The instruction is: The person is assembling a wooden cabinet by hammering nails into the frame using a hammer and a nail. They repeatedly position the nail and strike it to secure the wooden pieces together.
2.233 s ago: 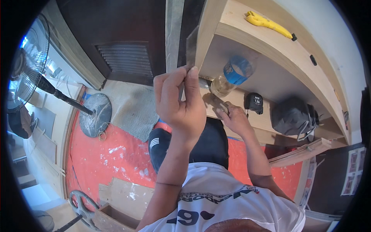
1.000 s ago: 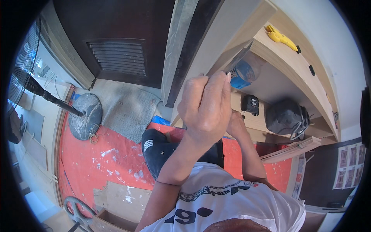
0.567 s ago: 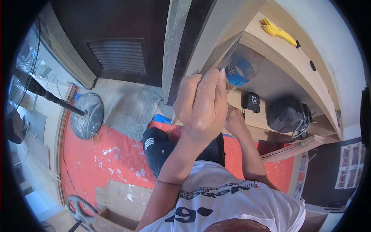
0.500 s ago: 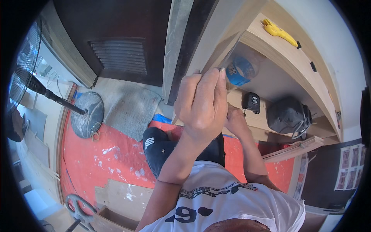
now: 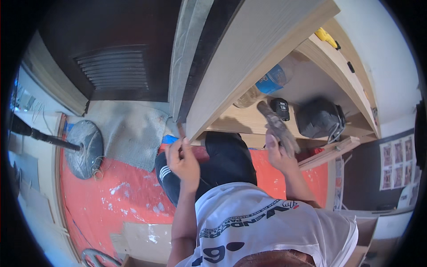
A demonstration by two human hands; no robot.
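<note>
Across the upper middle, a pale wooden panel [image 5: 262,53] slants from upper right down to a low near corner, just ahead of the left hand [image 5: 183,167] and farther from the right hand [image 5: 283,159]. Below spreads a red floor covering [image 5: 133,196]. To the panel's right, a wooden shelf [image 5: 242,116] carries a black bag [image 5: 316,118] and a clear bottle [image 5: 270,79] with a blue label. The right hand is closed around the lower end of a grimy grey piece [image 5: 273,118], its kind unclear, whose long axis runs up and left. Near its upper part sits a black tape measure [image 5: 279,109]. Between left thumb and fingers is pinched a thin brownish strip [image 5: 180,130], pointing up toward the panel's corner; whether they touch, I cannot tell.
</note>
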